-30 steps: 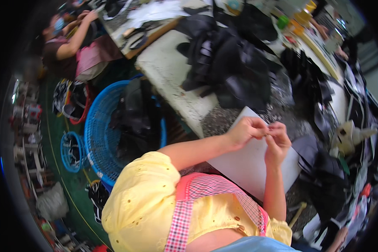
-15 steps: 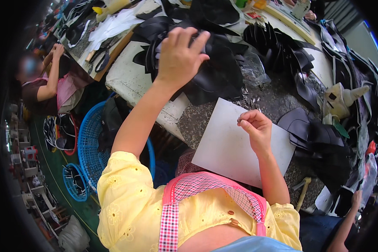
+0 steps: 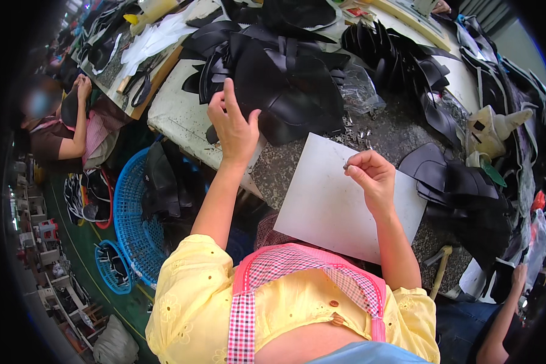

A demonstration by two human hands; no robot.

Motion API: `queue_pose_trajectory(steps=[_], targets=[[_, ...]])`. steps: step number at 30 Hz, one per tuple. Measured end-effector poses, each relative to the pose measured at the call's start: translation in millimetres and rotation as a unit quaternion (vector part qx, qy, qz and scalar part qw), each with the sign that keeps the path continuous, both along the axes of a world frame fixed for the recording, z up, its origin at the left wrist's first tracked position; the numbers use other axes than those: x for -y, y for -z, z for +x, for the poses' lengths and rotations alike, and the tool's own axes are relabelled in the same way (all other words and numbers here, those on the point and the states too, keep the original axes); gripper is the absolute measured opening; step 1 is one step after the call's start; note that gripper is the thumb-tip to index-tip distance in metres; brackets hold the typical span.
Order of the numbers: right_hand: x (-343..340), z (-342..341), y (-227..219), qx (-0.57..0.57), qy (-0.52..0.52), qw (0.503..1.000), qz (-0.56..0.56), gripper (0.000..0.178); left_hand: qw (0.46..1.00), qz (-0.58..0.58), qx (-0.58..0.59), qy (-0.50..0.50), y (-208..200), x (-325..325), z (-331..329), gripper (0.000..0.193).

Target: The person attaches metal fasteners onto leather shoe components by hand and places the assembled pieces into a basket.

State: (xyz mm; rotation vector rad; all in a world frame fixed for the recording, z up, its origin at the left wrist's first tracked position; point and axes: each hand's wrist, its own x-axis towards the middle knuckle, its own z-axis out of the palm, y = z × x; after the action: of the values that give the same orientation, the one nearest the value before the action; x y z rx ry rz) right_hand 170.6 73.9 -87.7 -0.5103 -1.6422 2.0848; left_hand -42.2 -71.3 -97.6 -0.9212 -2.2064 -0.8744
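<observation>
My left hand (image 3: 233,130) is beside the near left edge of a pile of black leather-like pieces (image 3: 291,91). Its index finger points away and its thumb stands apart; the other fingers curl. A rounded black piece (image 3: 212,134) juts out at the hand's left side, seemingly held under the palm, mostly hidden. Over a white board (image 3: 327,200) my right hand (image 3: 373,176) pinches a tiny dark piece (image 3: 346,167), perhaps metal. Small shiny metal bits (image 3: 361,134) are scattered beyond the board on the speckled tabletop.
Clear plastic bag (image 3: 361,91) and fanned black pieces (image 3: 400,60) sit farther back. More black pieces (image 3: 449,176) and a hammer (image 3: 441,270) lie at right. Blue baskets (image 3: 124,206) stand at lower left. A person (image 3: 73,121) works at far left; another's arm (image 3: 506,315) shows lower right.
My left hand has drawn back from over the pile toward me, and a rounded black end now shows beside it. My right hand keeps its pinch, nearly in place.
</observation>
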Motion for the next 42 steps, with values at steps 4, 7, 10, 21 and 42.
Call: queue_pose_trajectory(steps=[4,7,10,21,42], targets=[[2,1,-5,-0.01,0.012,1.0,0.002,0.011,0.994,0.009,0.078,0.075,5,9,0,0.082],[3,1,-20,-0.037,0.038,0.997,0.056,0.011,0.911,0.333,0.18,0.166,-45,4,-3,0.071],[7,5,-51,-0.109,0.03,0.985,0.129,0.015,0.879,0.348,0.183,0.27,-121,10,6,0.035],[1,3,-56,-0.047,0.03,0.944,0.325,0.015,0.686,-0.116,0.566,0.443,-103,-39,53,0.018],[-8,8,-37,-0.006,0.087,0.918,0.387,0.015,0.662,-0.068,0.609,0.432,-76,-47,64,0.014]])
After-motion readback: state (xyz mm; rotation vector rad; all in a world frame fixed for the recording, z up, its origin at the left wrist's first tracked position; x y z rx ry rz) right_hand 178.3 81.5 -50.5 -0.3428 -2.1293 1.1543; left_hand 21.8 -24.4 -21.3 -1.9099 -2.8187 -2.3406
